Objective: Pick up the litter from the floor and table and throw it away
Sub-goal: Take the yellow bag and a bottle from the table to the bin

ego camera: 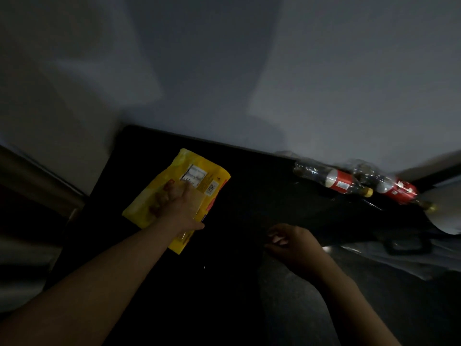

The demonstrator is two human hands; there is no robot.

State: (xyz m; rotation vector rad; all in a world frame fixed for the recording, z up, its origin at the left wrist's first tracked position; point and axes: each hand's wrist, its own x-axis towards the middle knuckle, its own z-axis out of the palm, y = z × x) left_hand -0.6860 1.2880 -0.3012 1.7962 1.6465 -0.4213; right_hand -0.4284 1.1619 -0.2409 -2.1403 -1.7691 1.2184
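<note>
Two bare forearms reach in from the bottom of the view, the left one longest and closest. The left hand lies on top of a yellow snack packet on the dark table. Its fingers are spread apart and flat across the wrapper, and its thumb sits out at the packet's near right edge. That reads as a hand pinning a thin, slippery film in place before gathering it, though the dim light hides whether the thumb has got under the edge. The packet lies flat and slightly crumpled, with its printed label and barcode facing up just beyond the fingertips. It is directly beneath the palm, so a close of the fingers would probably be enough to take it. The right hand hovers over the table's near right part, well apart from the packet. Its fingers are loosely curled and appear to hold nothing, probably kept free for the next piece. Farther right, along the back of the table close to the grey wall, two plastic cola bottles lie on their sides, one just beside the other. Both have red labels, look nearly empty and are out of reach of either hand as placed. A pale sheet-like shape shows at the right edge, too dim to identify. No bin is visible.
</note>
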